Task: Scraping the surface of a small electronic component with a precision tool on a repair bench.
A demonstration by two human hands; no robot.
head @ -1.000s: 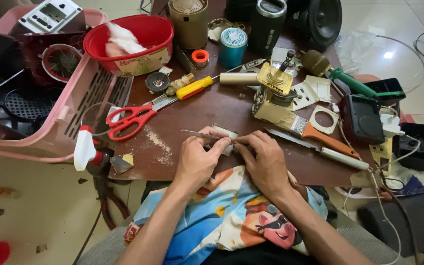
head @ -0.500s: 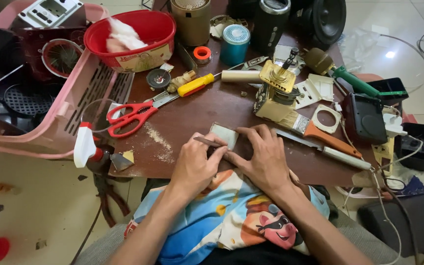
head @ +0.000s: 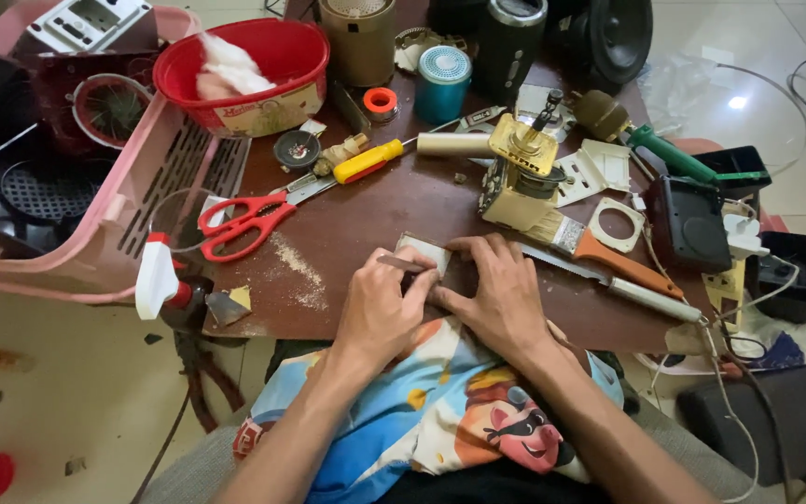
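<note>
both hands stayed on the small pale plate [head: 424,250], left hand [head: 380,303] gripping a thin tool [head: 401,264], right hand [head: 499,294] pinning it.

Brown wooden table [head: 375,219], scuffed, with pale sawdust [head: 296,271] scattered left of centre. Red scissors [head: 240,222] near the left edge, beside a pink basket [head: 132,224] overhanging that side. Red bowl [head: 258,65] at the far left. Yellow-handled screwdriver [head: 366,161] just behind the scissors. Blue can [head: 442,82] and orange tape roll [head: 381,101] toward the far middle. Brass-coloured motor part [head: 520,173] right of centre, touching a paintbrush [head: 590,250] with an orange handle. Black box [head: 687,222] at the right edge, green-handled tool [head: 669,154] behind it. Small pale square plate [head: 424,252] near the front edge, under both hands.
</note>
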